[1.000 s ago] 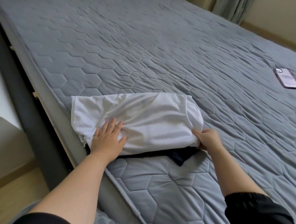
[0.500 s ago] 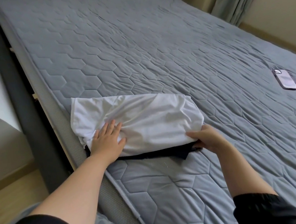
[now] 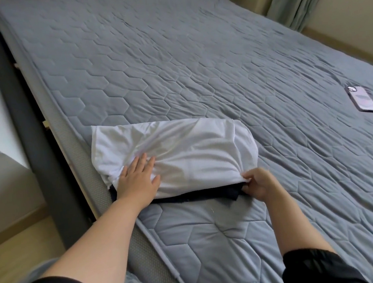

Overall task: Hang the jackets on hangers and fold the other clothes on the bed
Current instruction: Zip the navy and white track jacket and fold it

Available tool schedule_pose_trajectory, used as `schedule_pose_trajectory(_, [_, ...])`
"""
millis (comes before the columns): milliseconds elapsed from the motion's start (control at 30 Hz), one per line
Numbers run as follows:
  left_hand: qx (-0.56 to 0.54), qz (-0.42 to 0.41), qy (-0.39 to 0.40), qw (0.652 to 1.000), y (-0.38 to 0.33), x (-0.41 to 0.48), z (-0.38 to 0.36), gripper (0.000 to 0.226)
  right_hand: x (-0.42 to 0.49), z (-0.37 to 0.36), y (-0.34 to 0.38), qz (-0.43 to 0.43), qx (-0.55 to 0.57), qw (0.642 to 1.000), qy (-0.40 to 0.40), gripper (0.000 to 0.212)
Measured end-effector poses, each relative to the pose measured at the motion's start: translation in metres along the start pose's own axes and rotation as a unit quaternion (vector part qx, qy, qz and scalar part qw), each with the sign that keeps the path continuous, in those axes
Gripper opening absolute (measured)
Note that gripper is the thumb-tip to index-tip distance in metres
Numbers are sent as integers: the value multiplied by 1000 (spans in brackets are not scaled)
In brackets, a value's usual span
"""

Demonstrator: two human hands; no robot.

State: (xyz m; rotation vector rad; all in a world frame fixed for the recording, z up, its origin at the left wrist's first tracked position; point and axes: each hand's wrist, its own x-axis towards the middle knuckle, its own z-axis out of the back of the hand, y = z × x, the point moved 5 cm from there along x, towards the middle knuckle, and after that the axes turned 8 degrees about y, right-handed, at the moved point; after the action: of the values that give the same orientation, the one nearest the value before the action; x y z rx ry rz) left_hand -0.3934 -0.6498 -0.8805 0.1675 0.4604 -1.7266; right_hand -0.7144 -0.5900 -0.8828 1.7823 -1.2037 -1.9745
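White folded shirt [image 3: 193, 149] — left hand [image 3: 139, 180] flat on it, right hand [image 3: 259, 183] pinching its corner — on hexagon-quilted bed [image 3: 196, 60].

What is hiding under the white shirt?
A dark cloth pokes out at the near edge of the white shirt. The rest is covered, so I cannot tell what it is.

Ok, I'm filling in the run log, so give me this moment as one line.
left hand flat on white shirt | right hand pinches shirt corner | dark garment underneath | phone apart, on bed
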Motion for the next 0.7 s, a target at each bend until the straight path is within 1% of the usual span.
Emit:
schedule_pose_trajectory(67, [1,2,-8,1000,-1,0,0,60,-2,4,-1,-57,-105,993,-16,8])
schedule_pose_trajectory(100, [1,2,-11,1000,-1,-1,0,59,-4,4,2,-68,-169,983,-25,8])
schedule_pose_trajectory(133, [-1,2,-12,1000,-1,-1,0,59,-5,3,6,-63,-227,971,-42,19])
schedule_pose_trajectory(200, [-2,4,-12,1000,-2,-2,1,58,-10,1,20,-14,-325,940,-108,37])
schedule_pose_trajectory(233, [-6,3,-14,1000,-3,-3,3,58,-13,2,27,8,-390,907,-156,41])
schedule_pose_trajectory(267, [-18,1,-24,1000,-5,-5,7,57,-15,3,32,22,-455,867,-204,43])
schedule_pose_trajectory(300, [-43,-4,-49,998,-7,-6,14,56,-16,2,36,32,-506,828,-239,47])
schedule_pose_trajectory(333, [-72,-9,-88,993,-8,-8,23,52,-17,-4,41,55,-541,798,-260,56])
schedule_pose_trajectory(367, [-93,-11,-132,987,-8,-10,33,48,-18,-15,49,94,-563,776,-268,65])
schedule_pose_trajectory(400, [-98,-10,-169,981,-8,-11,41,46,-19,-31,57,150,-573,760,-268,70])
schedule_pose_trajectory(433, [-85,-2,-189,978,-6,-9,47,46,-20,-50,64,211,-580,744,-258,70])
schedule_pose_trajectory(500, [-48,35,-176,983,0,-3,50,52,-21,-97,70,303,-609,704,-205,65])
schedule_pose_trajectory(600, [-43,89,-110,989,12,11,44,57,-13,-171,67,368,-660,649,-93,57])
schedule_pose_trajectory(633, [-50,99,-88,990,17,16,41,56,-10,-195,62,387,-676,625,-47,57])
schedule_pose_trajectory(700, [-76,125,-40,988,28,21,34,56,1,-232,49,408,-715,566,48,57])
